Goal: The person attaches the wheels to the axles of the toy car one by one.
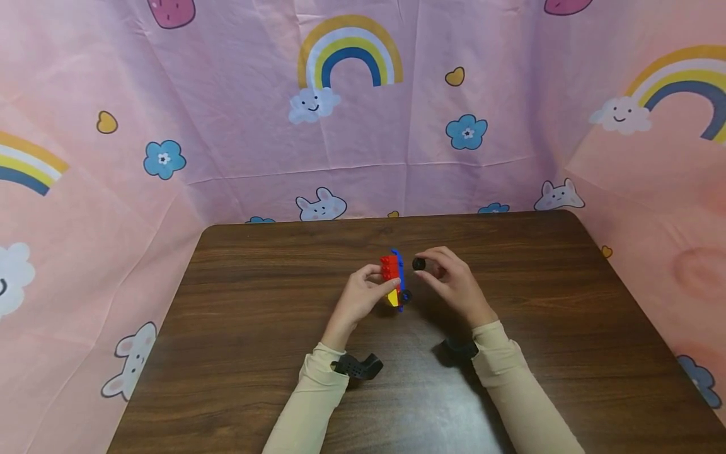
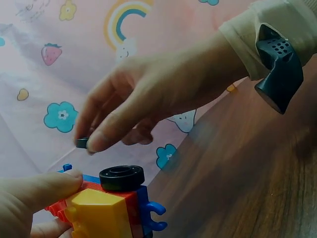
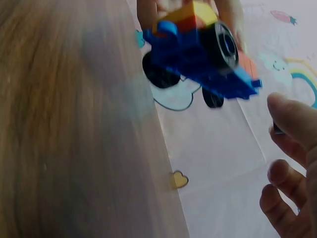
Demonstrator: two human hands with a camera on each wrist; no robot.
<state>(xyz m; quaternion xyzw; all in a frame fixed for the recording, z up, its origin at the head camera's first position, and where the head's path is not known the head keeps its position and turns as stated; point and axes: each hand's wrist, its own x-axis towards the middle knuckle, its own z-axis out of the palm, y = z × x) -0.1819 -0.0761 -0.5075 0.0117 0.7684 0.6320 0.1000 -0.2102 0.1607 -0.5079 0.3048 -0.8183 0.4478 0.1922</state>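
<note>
A toy car of building bricks (image 1: 390, 267), with red and yellow bricks on a blue base (image 3: 185, 62), is held above the table by my left hand (image 1: 356, 299), thumb on one side and fingers on the other. It is tipped on its side in the head view. Three black wheels show on the base in the right wrist view, one of them a near wheel (image 3: 226, 45). Between thumb and forefinger my right hand (image 1: 458, 285) pinches a loose black wheel (image 1: 418, 263), a short gap from the car. In the right wrist view the fingers mostly hide that wheel.
Below both hands lies a dark wood-grain table (image 1: 249, 302). A pink and lilac patterned cloth (image 1: 244, 94) hangs behind it and along both sides. Each sleeve carries a black wrist mount, the left one (image 1: 358, 366) close above the tabletop.
</note>
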